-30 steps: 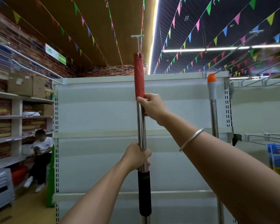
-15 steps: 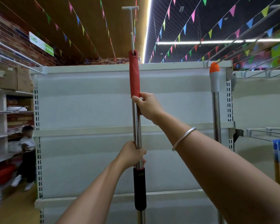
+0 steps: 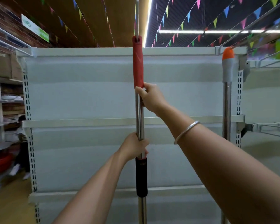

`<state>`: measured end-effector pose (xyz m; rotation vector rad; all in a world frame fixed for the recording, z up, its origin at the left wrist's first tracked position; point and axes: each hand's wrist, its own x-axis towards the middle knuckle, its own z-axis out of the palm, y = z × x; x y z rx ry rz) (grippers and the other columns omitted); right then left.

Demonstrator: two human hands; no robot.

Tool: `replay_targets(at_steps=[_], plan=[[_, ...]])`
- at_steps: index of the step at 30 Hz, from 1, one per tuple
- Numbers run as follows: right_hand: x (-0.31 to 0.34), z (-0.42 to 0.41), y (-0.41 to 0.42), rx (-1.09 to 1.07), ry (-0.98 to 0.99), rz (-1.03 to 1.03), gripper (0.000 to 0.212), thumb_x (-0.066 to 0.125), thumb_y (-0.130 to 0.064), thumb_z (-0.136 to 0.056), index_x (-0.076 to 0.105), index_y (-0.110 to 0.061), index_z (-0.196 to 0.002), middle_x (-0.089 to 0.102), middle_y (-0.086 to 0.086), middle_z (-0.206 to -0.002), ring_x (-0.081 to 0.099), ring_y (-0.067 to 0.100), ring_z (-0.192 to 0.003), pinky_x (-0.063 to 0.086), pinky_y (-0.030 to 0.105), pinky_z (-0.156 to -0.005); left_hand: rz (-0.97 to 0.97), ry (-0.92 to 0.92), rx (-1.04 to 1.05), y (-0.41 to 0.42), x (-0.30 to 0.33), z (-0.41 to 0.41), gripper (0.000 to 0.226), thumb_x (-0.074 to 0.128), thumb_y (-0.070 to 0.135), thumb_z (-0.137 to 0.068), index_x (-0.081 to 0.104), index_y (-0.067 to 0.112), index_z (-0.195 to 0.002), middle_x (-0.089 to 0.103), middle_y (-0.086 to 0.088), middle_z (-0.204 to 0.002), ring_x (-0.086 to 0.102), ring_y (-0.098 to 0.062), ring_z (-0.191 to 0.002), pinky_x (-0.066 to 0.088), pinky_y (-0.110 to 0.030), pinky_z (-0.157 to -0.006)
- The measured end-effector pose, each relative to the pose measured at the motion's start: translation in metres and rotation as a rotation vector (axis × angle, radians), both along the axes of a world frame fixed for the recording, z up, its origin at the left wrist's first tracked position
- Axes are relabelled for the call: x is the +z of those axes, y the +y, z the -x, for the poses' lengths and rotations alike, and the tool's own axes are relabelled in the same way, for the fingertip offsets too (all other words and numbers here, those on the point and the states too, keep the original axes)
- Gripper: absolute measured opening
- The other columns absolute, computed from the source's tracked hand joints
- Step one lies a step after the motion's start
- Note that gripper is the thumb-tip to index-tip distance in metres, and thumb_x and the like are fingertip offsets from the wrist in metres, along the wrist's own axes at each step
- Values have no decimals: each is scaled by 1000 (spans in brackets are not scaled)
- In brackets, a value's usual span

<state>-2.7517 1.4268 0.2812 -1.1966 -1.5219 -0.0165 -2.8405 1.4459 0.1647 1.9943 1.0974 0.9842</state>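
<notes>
**Fig. — Two-handed hold on an upright steel pole, shop aisle**

L to R. (a) Wall shelves (image 3: 6, 101) w/ cartons at far L; a person beside them is too blurred to describe.

(b) Pale shelf unit (image 3: 81, 94), seen head-on, fills the background behind the work.

(c) Left hand (image 3: 133, 147): the lower hand, nearer the body. Fingers are wrapped fully round the steel pole (image 3: 139, 117), clamped on bare metal just above the black sleeve (image 3: 141, 177) and touching its top edge.

(d) Pole: long axis vertical, near frame centre, straight ahead of both arms and in front of the shelf unit. Its bottom runs out of view. The red grip (image 3: 138, 62) caps the upper end. A thin white rod (image 3: 137, 16) rises from the grip's top eyelet and out of frame; whether it passes through the eyelet can't be told.

(e) Right hand (image 3: 150, 97): the upper hand, arm reaching in from R. Fingers and thumb are closed round the pole directly under the red grip, touching its lower rim. A bangle (image 3: 187, 131) sits on the forearm.

(f) Second pole (image 3: 227, 107) w/ orange cap (image 3: 228, 53) stands upright at the unit's R post, well apart and untouched.

Key relation: both hands are stacked on one vertical axis, R above L, w/ bare tube between them. Any coming move prob. runs along or about that axis, e.g. a lift, slide or twist.
</notes>
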Motion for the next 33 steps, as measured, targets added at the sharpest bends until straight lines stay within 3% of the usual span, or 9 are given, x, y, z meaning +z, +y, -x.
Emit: replay_targets(at_steps=[5, 9, 14, 18, 21, 23, 27, 29, 33], plan=[[-1, -1, 4, 23, 42, 26, 29, 48, -26, -96, 61, -2, -104, 49, 1, -68, 50, 23, -71, 50, 55, -86, -4, -18, 11, 4, -2, -3, 15, 48, 15, -87, 52, 5, -97, 70, -14, -77, 59, -1, -43, 42, -9, -37], [-1, -1, 7, 18, 76, 30, 27, 49, -26, -95, 62, -5, -105, 48, -3, -66, 48, 19, -68, 51, 52, -88, 20, -76, 46, 3, -4, -7, 16, 49, 14, -89, 48, 5, -102, 67, -15, -80, 58, -10, -53, 41, -10, -34], [-2, 2, 9, -12, 92, 31, 28, 47, -26, -96, 62, -8, -111, 47, -2, -64, 45, 14, -60, 49, 42, -76, -4, -88, 98, 0, -6, -9, 16, 50, 15, -91, 44, 7, -103, 57, -11, -86, 51, -9, -57, 37, -10, -32], [-8, 7, 6, -139, -14, 1, 26, 41, -26, -98, 60, -8, -99, 51, 4, -74, 50, 24, -70, 37, 31, -65, -169, 188, 258, -1, -15, -6, 34, 50, 38, -88, 48, 8, -105, 61, -5, -88, 60, -19, -68, 45, -28, -61], [-36, -2, -1, -233, -132, 14, 38, 36, -30, -99, 48, -8, -128, 48, 14, -124, 52, 31, -106, 40, 36, -87, -302, 677, 414, -14, -21, -5, 44, 46, 47, -87, 56, 12, -112, 65, -5, -103, 63, -29, -96, 46, -31, -76], [-65, -18, -8, -267, -109, 53, 47, 37, -32, -99, 37, -8, -140, 40, 14, -139, 50, 30, -118, 38, 38, -98, -334, 896, 388, -25, -26, -10, 39, 46, 40, -89, 60, 14, -115, 65, -7, -110, 62, -28, -102, 47, -30, -78], [-132, -51, -30, -337, -42, 223, 46, 44, -26, -97, 41, -7, -138, 44, 15, -138, 50, 32, -121, 37, 40, -103, -348, 959, 393, -44, -27, -11, 35, 51, 32, -91, 58, 12, -118, 62, -8, -122, 60, -27, -112, 40, -28, -73], [-165, -69, -48, -386, -25, 326, 43, 46, -26, -95, 44, -9, -135, 49, 14, -136, 51, 31, -120, 40, 41, -101, -392, 1014, 394, -55, -33, -18, 34, 48, 27, -92, 58, 9, -120, 61, -9, -125, 59, -27, -114, 45, -30, -78], [-212, -103, -94, -421, 20, 464, 42, 48, -21, -94, 47, -6, -133, 53, 15, -133, 53, 29, -120, 38, 36, -100, -385, 1015, 158, -89, -56, -65, 32, 48, 28, -92, 58, 10, -116, 62, -10, -123, 59, -29, -113, 45, -32, -82]])
